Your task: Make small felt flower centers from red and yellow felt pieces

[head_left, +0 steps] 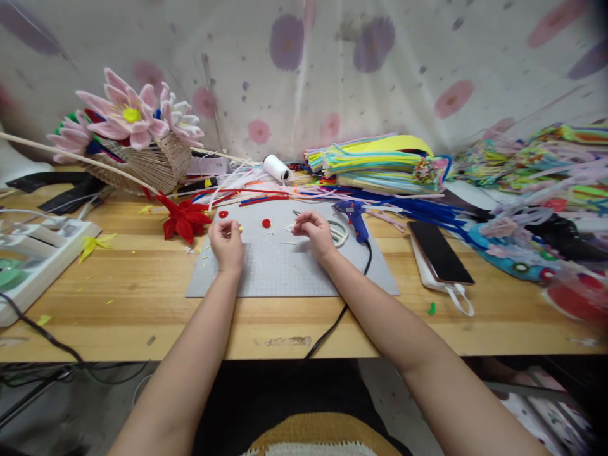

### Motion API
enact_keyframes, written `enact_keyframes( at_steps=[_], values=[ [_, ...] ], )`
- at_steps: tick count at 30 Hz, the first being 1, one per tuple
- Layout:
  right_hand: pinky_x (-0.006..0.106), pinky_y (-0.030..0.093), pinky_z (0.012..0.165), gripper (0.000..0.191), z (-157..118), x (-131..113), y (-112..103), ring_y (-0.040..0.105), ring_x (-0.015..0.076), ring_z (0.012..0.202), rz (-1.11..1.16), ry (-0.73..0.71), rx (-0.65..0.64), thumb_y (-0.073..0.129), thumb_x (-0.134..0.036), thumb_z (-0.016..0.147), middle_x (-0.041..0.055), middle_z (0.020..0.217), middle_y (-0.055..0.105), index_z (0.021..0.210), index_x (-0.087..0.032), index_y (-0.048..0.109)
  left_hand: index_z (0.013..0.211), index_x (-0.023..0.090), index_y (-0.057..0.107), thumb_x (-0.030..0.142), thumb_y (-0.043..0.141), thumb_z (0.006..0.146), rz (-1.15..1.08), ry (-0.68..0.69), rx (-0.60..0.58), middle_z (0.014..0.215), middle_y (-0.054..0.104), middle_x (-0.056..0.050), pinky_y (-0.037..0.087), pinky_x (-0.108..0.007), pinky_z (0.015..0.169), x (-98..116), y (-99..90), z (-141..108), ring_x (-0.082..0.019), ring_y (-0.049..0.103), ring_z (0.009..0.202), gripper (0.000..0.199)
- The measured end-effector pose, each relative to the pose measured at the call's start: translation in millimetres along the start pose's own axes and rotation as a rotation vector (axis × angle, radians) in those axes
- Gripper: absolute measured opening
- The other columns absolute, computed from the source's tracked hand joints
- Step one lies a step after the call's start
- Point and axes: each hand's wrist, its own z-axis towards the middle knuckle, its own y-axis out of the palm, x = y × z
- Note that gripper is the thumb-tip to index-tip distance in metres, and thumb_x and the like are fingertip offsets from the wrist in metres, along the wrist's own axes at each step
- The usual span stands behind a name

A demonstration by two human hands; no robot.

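Observation:
Over the left part of the grey cutting mat (285,278), my left hand (226,246) is closed in a pinch, a speck of yellow showing by its fingertips. My right hand (315,234) has its fingers curled together above the mat, close to some thin white pieces (288,227); whether it grips them is hard to tell. Between the hands lies a small round red piece (266,223), and another red piece (223,215) is just beyond my left hand. A red fuzzy flower (184,218) rests left of the mat. Behind my right hand are scissors (339,233), partly hidden.
A blue glue gun (354,218) lies at the mat's right, its black cord running to the table edge. Further right is a phone (439,253) on a white power bank. Pipe-cleaner bundles (380,164), a white thread spool (276,168), a flower basket (137,161) and a power strip (52,278) surround the mat.

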Motion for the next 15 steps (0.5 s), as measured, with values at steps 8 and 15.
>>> enact_keyframes(
  at_steps=[8,15],
  values=[
    [0.023,0.041,0.062,0.012,7,-22,-23,0.052,0.0088,0.061,-0.123,0.003,-0.063,0.053,-0.02,0.06,-0.0015,0.064,0.059,0.071,-0.017,0.058,0.074,0.016,0.055,0.032,0.059,0.075,-0.079,0.032,-0.189,0.086,0.047,-0.002,0.052,-0.024,0.057,16,18.1,-22,-0.009,0.055,0.069,0.016],
    [0.027,0.043,0.059,0.036,-13,-88,-117,0.057,0.0123,0.062,-0.668,0.32,-0.504,0.067,-0.046,0.065,0.0059,0.074,0.065,0.081,-0.015,0.065,0.07,0.018,0.059,0.028,0.06,0.073,0.051,0.051,-0.255,0.079,0.056,-0.002,0.048,-0.024,0.062,15,13.3,-19,-0.01,0.055,0.068,0.011]
  ],
)
